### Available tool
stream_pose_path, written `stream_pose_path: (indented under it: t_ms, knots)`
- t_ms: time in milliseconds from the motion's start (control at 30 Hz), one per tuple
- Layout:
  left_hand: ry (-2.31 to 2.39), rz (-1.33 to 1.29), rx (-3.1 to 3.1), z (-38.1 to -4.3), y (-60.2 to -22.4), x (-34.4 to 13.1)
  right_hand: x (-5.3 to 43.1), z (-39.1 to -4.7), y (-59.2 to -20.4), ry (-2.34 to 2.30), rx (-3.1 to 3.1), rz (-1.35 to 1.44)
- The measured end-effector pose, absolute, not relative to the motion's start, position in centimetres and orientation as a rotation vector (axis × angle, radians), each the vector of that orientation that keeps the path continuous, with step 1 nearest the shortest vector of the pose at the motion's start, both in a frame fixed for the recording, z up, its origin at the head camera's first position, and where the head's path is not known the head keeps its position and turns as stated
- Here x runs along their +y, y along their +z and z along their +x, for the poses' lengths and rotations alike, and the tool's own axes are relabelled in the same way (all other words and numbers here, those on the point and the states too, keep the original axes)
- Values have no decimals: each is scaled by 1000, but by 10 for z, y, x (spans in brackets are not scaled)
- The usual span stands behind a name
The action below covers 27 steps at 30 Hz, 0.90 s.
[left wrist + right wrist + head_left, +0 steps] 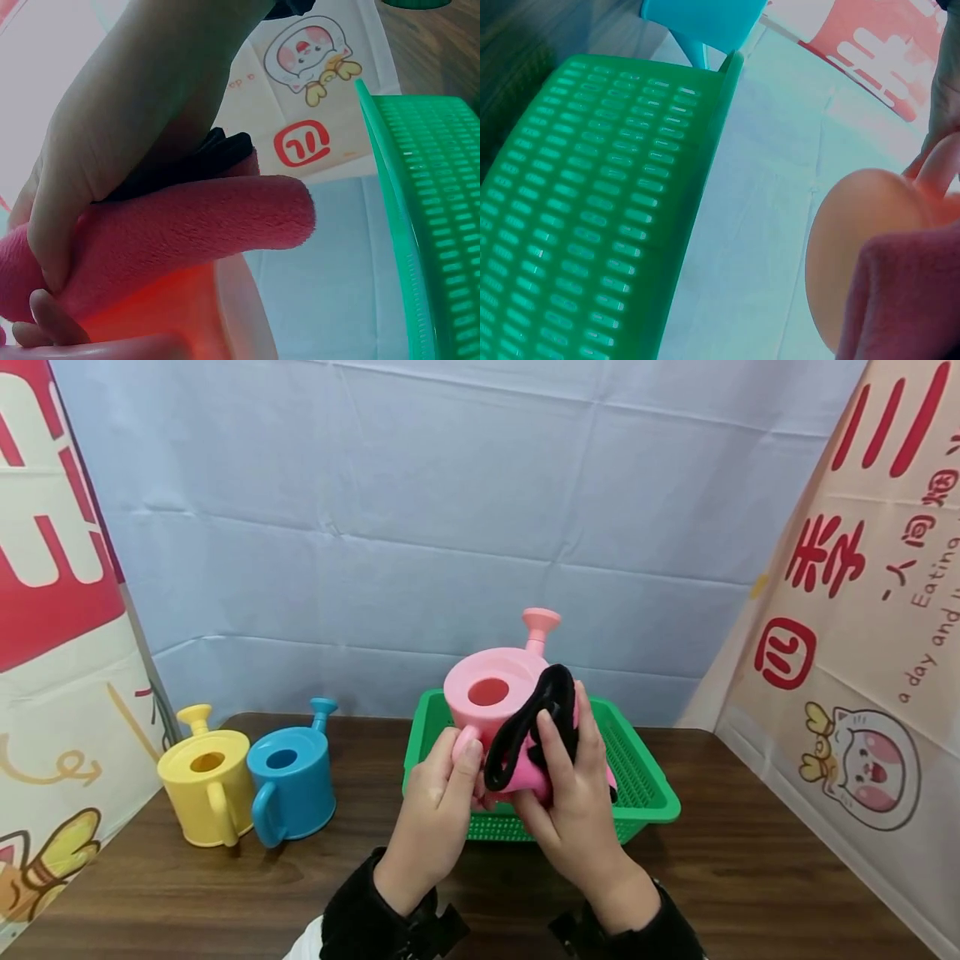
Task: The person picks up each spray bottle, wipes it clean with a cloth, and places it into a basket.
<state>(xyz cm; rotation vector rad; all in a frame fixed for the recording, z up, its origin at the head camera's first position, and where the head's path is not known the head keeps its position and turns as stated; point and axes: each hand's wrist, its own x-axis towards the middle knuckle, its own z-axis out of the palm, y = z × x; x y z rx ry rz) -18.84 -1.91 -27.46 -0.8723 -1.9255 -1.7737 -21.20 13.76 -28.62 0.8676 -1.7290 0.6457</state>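
Note:
A pink watering can (461,683) is held up over the front of a green basket (647,777), its spout pointing up and away. My left hand (429,822) grips the can by its handle. In my right hand (581,814) is a folded cloth (512,742), black on one face and fuzzy pink on the other. The fingers press this cloth against the can's right side. From the left wrist, the pink face of the cloth (202,214) lies along the can. The can's lower part is hidden behind the hands and cloth.
To the left on the dark wooden table (360,877) stand a yellow watering can (183,802) and a blue watering can (309,785), side by side. A pale blue sheet (450,527) hangs behind, with printed banners (840,693) on both sides.

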Motion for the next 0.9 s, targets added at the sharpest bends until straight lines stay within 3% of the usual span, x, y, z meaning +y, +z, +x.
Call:
stream_pose_path:
  t_ms: [900]
  knots:
    - [-1743, -954, -1970, -186, -275, -16, 165, -222, -282, 1256, -1756, 922]
